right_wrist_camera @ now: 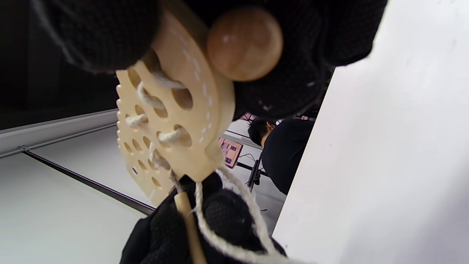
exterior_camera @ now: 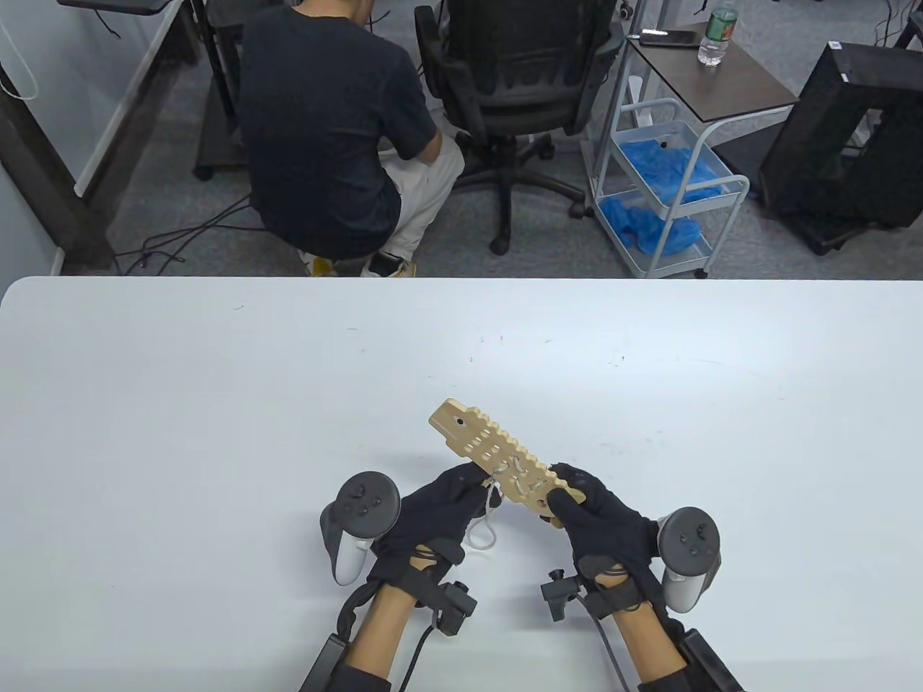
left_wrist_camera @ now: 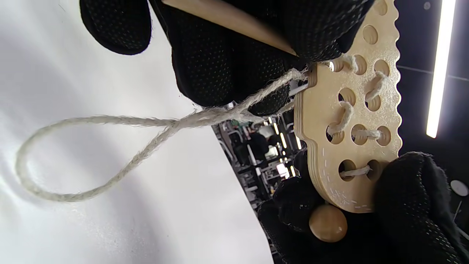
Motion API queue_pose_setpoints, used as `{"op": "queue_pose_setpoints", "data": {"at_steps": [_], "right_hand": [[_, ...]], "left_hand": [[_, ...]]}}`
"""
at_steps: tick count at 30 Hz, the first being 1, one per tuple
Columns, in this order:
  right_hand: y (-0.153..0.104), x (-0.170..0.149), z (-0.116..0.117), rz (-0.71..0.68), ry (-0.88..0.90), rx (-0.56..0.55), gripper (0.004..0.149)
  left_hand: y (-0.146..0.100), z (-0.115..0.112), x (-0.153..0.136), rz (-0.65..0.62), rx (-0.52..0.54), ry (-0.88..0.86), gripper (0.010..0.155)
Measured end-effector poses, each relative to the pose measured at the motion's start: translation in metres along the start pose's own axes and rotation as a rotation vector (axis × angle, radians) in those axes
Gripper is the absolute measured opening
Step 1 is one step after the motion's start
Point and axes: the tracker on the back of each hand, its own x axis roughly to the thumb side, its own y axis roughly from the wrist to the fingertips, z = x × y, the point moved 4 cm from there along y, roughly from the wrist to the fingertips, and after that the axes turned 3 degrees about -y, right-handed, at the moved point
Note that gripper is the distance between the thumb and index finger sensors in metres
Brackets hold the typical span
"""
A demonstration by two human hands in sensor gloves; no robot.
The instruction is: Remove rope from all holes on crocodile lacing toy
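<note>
The right hand (exterior_camera: 606, 519) grasps the crocodile toy's (exterior_camera: 497, 454) near end above the table (exterior_camera: 216, 432); the left hand (exterior_camera: 433, 519) pinches the rope's (left_wrist_camera: 110, 154) wooden needle (left_wrist_camera: 234, 18).

Wooden crocodile lacing toy (left_wrist_camera: 351, 121), rope (left_wrist_camera: 110, 154) laced through lower holes, loose loop over white table (left_wrist_camera: 73, 227). Left hand (left_wrist_camera: 227, 55) pinching wooden needle (left_wrist_camera: 234, 20); right hand (left_wrist_camera: 410, 205) gripping bottom end, beside round wooden bead (left_wrist_camera: 328, 222).

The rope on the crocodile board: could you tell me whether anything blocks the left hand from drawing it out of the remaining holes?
Nothing visible does. The left hand already pinches the rope and its wooden needle at the edge of the crocodile board, the right hand grips the tail end, and the slack loop hangs free over the table.
</note>
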Motion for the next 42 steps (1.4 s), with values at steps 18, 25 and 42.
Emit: {"op": "queue_pose_setpoints", "data": {"at_steps": [18, 25, 42], "right_hand": [[0.000, -0.003, -0.007, 0.042, -0.008, -0.057, 0.047], [0.001, -0.013, -0.013, 0.122, -0.004, -0.085, 0.047], [0.003, -0.037, -0.028, 0.289, 0.089, -0.152, 0.048]], "left_hand": [[-0.005, 0.008, 0.011, -0.035, 0.121, 0.252, 0.045], [-0.006, 0.019, 0.007, -0.015, 0.169, 0.218, 0.044], [-0.005, 0.030, 0.000, 0.025, 0.202, 0.224, 0.055]]}}
